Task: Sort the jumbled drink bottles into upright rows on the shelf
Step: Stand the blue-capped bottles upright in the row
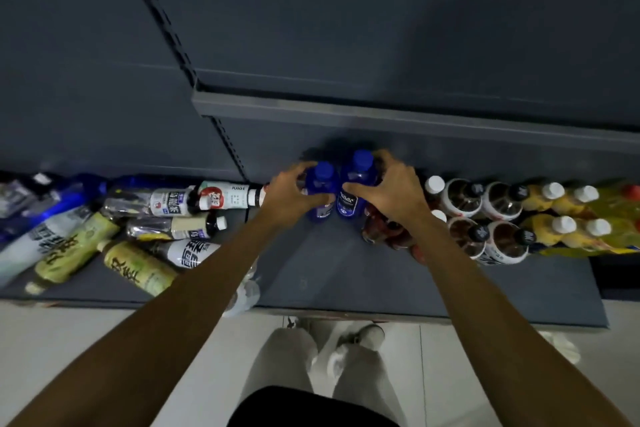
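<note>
Both hands were at the back of the shelf (346, 274), each grip curled round an upright blue bottle: the left hand (289, 196) held the left blue bottle (320, 191), the right hand (388, 189) the right blue bottle (355, 187). The two stood touching, long axes vertical, caps up. The upright rows (502, 215) of dark and yellow bottles lay just beside the right hand, so that hand was nearer; the jumbled bottles (138, 229) lay flat, left of the left arm
</note>
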